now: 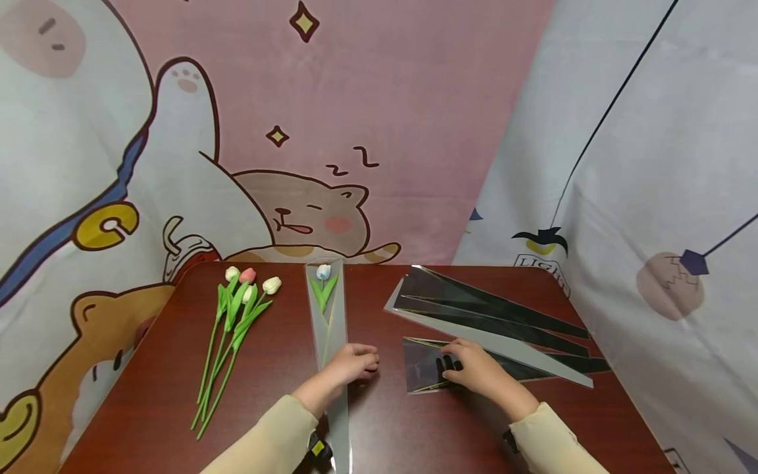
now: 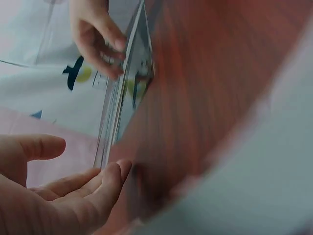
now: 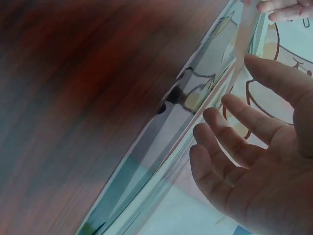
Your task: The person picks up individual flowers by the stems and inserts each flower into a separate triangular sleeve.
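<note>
My left hand (image 1: 349, 363) is beside a long grey tapered flower sleeve (image 1: 339, 421), overlapping it in the head view, with fingers loosely bent and nothing in them. Inside that sleeve lies an artificial tulip with a pale blue head (image 1: 323, 272), green leaves and a thin stem. Over a dark see-through flower sleeve (image 1: 419, 372) with gold edge lines is my right hand (image 1: 474, 368), its fingertips close above the film. The right wrist view shows that hand's fingers (image 3: 234, 137) spread, thumb apart, holding nothing.
Several artificial tulips (image 1: 231, 322), white and pink, lie loose on the left of the red-brown table (image 1: 266, 421). Fanned dark and grey sleeves (image 1: 497, 322) lie at the right, partly over the sleeve under my right hand. A cartoon-printed cloth (image 1: 414, 118) hangs behind the table.
</note>
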A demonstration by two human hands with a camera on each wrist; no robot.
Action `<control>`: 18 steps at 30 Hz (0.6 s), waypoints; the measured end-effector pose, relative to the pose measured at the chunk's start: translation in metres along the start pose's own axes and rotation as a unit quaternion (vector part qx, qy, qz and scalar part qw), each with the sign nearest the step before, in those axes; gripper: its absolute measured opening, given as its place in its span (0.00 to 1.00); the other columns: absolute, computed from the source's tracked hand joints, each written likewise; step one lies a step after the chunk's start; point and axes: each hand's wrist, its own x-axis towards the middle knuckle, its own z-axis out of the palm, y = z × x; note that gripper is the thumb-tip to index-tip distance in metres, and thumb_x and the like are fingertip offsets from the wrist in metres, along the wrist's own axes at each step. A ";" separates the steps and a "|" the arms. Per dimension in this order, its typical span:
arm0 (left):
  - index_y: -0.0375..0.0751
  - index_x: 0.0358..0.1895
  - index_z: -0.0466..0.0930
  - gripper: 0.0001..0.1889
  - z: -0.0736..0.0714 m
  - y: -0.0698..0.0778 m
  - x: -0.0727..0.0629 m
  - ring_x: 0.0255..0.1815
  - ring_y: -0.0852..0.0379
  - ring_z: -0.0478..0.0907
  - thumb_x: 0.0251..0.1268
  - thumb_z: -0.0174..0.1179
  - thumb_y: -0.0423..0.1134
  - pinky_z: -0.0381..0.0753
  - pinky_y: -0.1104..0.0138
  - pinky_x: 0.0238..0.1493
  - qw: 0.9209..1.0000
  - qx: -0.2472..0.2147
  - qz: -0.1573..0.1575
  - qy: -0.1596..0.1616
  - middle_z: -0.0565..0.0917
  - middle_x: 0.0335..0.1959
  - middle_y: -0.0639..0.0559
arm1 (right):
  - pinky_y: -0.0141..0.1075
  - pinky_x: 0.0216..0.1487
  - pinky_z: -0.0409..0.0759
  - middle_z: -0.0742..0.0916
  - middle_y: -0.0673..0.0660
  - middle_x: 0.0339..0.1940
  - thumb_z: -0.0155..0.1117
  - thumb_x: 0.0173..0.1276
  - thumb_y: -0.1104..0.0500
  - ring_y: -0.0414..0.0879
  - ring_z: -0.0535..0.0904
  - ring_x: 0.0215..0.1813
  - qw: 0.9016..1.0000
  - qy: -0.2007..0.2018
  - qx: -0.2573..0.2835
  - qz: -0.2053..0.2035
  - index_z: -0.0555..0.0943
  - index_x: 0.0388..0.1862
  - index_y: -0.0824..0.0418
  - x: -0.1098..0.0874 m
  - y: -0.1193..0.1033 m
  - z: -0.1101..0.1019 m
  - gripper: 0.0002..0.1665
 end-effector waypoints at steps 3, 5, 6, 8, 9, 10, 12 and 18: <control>0.17 0.58 0.67 0.22 0.015 -0.001 0.002 0.54 0.37 0.78 0.65 0.50 0.31 0.80 0.54 0.50 0.999 -0.033 -0.007 -0.023 0.77 0.53 0.26 | 0.54 0.54 0.74 0.78 0.60 0.57 0.74 0.54 0.54 0.59 0.73 0.59 1.000 0.006 -0.018 0.004 0.78 0.57 0.60 -0.003 0.006 -0.001 0.31; 0.16 0.59 0.66 0.23 0.023 0.000 0.003 0.56 0.36 0.76 0.66 0.50 0.31 0.79 0.54 0.51 0.998 -0.054 -0.010 -0.028 0.75 0.55 0.25 | 0.56 0.54 0.74 0.77 0.60 0.58 0.75 0.52 0.52 0.59 0.72 0.60 1.000 0.006 -0.030 0.004 0.76 0.59 0.59 -0.003 0.010 -0.001 0.35; 0.16 0.59 0.65 0.23 0.027 0.000 0.004 0.56 0.36 0.76 0.66 0.50 0.31 0.79 0.54 0.52 0.998 -0.060 -0.011 -0.027 0.75 0.55 0.25 | 0.57 0.55 0.73 0.77 0.60 0.59 0.75 0.52 0.50 0.59 0.71 0.60 0.999 0.004 -0.036 0.003 0.75 0.60 0.59 -0.003 0.013 0.000 0.37; 0.17 0.60 0.65 0.23 0.033 0.001 0.005 0.56 0.36 0.75 0.66 0.50 0.31 0.78 0.53 0.53 0.997 -0.071 -0.012 -0.023 0.75 0.55 0.26 | 0.59 0.56 0.71 0.75 0.61 0.61 0.76 0.50 0.48 0.60 0.70 0.62 0.999 -0.002 -0.042 0.001 0.73 0.63 0.58 -0.003 0.017 0.001 0.41; 0.17 0.60 0.65 0.23 0.036 0.002 0.006 0.56 0.36 0.75 0.66 0.50 0.31 0.78 0.53 0.53 0.997 -0.074 -0.013 -0.020 0.75 0.55 0.26 | 0.60 0.58 0.69 0.74 0.61 0.63 0.76 0.49 0.47 0.61 0.68 0.63 0.999 -0.007 -0.043 -0.004 0.72 0.64 0.58 -0.003 0.019 0.001 0.43; 0.17 0.60 0.65 0.23 0.038 0.002 0.006 0.56 0.36 0.75 0.66 0.50 0.31 0.78 0.53 0.54 0.997 -0.076 -0.014 -0.017 0.75 0.55 0.26 | 0.61 0.59 0.68 0.73 0.62 0.64 0.76 0.49 0.46 0.62 0.67 0.65 0.999 -0.011 -0.043 -0.008 0.71 0.65 0.58 -0.002 0.021 0.002 0.46; 0.17 0.60 0.65 0.23 0.042 0.003 0.007 0.57 0.36 0.75 0.65 0.49 0.31 0.77 0.52 0.55 0.997 -0.080 -0.015 -0.013 0.75 0.55 0.26 | 0.62 0.61 0.64 0.70 0.63 0.67 0.77 0.47 0.44 0.63 0.64 0.67 0.999 -0.018 -0.037 -0.024 0.69 0.67 0.59 -0.002 0.023 0.003 0.50; 0.17 0.59 0.67 0.23 0.049 0.003 0.009 0.56 0.37 0.75 0.64 0.50 0.31 0.76 0.51 0.55 0.996 -0.083 -0.015 -0.013 0.76 0.55 0.27 | 0.66 0.62 0.59 0.66 0.65 0.71 0.80 0.38 0.39 0.66 0.61 0.69 0.996 -0.012 -0.037 -0.081 0.64 0.69 0.63 0.001 0.026 0.006 0.62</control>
